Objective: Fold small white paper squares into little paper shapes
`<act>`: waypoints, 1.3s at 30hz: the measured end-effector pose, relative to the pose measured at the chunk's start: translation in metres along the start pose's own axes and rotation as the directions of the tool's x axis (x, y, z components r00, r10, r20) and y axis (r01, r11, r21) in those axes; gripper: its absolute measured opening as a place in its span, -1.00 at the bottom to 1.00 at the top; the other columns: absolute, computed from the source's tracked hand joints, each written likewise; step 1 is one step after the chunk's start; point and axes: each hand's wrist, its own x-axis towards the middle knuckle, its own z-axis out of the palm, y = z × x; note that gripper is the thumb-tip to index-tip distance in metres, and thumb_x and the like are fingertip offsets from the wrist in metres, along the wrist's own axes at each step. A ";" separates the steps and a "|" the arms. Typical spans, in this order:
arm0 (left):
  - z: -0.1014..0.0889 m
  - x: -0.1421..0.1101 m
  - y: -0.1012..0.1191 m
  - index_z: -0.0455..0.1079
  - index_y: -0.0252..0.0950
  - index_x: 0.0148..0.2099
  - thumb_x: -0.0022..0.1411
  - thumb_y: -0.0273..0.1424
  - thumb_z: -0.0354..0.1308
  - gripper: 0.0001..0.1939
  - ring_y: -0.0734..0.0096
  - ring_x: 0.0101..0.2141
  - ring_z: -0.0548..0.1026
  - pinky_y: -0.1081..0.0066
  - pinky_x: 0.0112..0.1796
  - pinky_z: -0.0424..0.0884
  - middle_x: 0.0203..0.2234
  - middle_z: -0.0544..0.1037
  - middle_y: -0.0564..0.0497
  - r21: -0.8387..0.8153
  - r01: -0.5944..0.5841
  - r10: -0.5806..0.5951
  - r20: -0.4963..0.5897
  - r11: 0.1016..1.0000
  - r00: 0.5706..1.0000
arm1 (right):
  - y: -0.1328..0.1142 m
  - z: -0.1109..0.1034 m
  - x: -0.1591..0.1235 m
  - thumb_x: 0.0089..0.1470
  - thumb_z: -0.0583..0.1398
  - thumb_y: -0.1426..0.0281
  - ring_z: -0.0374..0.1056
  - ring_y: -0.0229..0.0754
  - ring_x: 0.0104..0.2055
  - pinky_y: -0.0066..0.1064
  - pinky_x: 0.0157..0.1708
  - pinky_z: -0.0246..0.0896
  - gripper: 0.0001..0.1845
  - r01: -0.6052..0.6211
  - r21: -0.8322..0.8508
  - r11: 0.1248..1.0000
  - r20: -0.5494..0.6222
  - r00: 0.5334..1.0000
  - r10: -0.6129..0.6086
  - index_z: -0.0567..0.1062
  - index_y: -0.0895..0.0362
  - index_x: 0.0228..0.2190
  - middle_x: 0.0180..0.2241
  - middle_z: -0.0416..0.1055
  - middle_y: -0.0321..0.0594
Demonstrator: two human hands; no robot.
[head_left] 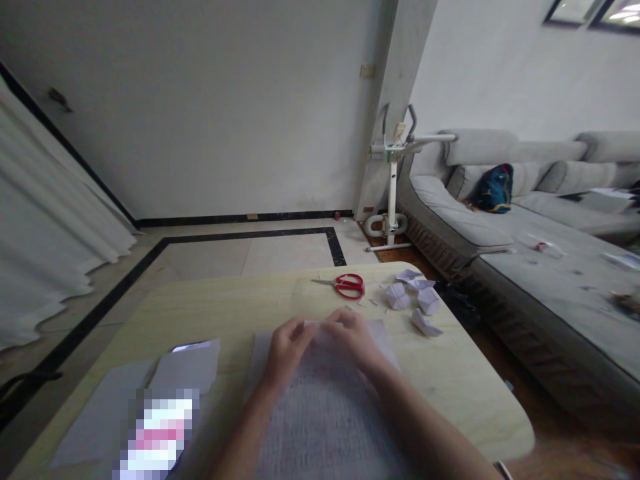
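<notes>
A large sheet of paper (320, 413) with faint rows of writing lies on the pale wooden table before me. At its far edge, my left hand (290, 343) is closed, thumb and fingers pinching white paper. My right hand (353, 337) is also closed on paper a short way to the right, its fingers smeared by motion. Whether the pinched part belongs to the large sheet or is a separate piece, I cannot tell. Beyond the hands lie red-handled scissors (349, 286), blades pointing left. Several folded paper pieces (399, 297) sit to their right, with small paper scraps nearby.
On the table's left side are white paper sheets (105, 413) and a phone-like device with a pixelated lit screen (157, 433). The table's rounded right edge (520, 427) borders the floor. A grey sofa (540, 280) and white exercise machine (393, 193) stand beyond.
</notes>
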 end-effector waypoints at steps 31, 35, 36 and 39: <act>-0.002 0.000 0.004 0.29 -0.31 -0.60 0.16 -0.22 0.11 -0.64 0.50 -0.60 0.28 0.53 -0.54 0.18 -0.71 0.31 0.13 0.058 0.019 -0.013 -0.100 0.998 0.995 | -0.002 -0.005 -0.001 -0.03 0.22 0.28 0.06 -0.36 -0.63 -0.51 -0.64 -0.10 -0.69 -0.121 0.111 0.986 0.175 0.979 0.100 0.45 0.20 -0.68 -0.70 0.20 -0.36; -0.002 0.000 0.003 0.30 -0.30 -0.56 0.15 -0.20 0.12 -0.66 0.50 -0.59 0.30 0.53 -0.53 0.20 -0.68 0.34 0.13 0.031 0.011 -0.010 -0.055 0.999 0.998 | 0.001 -0.005 0.000 -0.04 0.21 0.28 0.05 -0.35 -0.64 -0.51 -0.64 -0.11 -0.69 -0.129 0.100 0.987 0.161 0.981 0.112 0.44 0.19 -0.68 -0.71 0.19 -0.37; -0.002 0.001 0.003 0.31 -0.31 -0.54 0.15 -0.20 0.13 -0.67 0.49 -0.59 0.31 0.53 -0.53 0.20 -0.67 0.35 0.13 0.019 0.010 -0.009 -0.047 1.000 0.999 | 0.003 -0.005 0.000 -0.04 0.21 0.28 0.06 -0.35 -0.64 -0.51 -0.64 -0.09 -0.70 -0.127 0.095 0.987 0.151 0.982 0.111 0.45 0.19 -0.67 -0.71 0.20 -0.36; -0.002 0.001 0.004 0.38 -0.32 -0.47 0.13 -0.22 0.15 -0.73 0.48 -0.57 0.33 0.54 -0.52 0.23 -0.64 0.40 0.11 0.003 0.005 -0.005 -0.037 1.000 0.999 | 0.008 -0.004 0.003 -0.05 0.22 0.28 0.13 -0.33 -0.61 -0.52 -0.62 -0.02 -0.73 -0.108 0.081 0.991 0.101 0.990 0.099 0.49 0.20 -0.63 -0.69 0.27 -0.33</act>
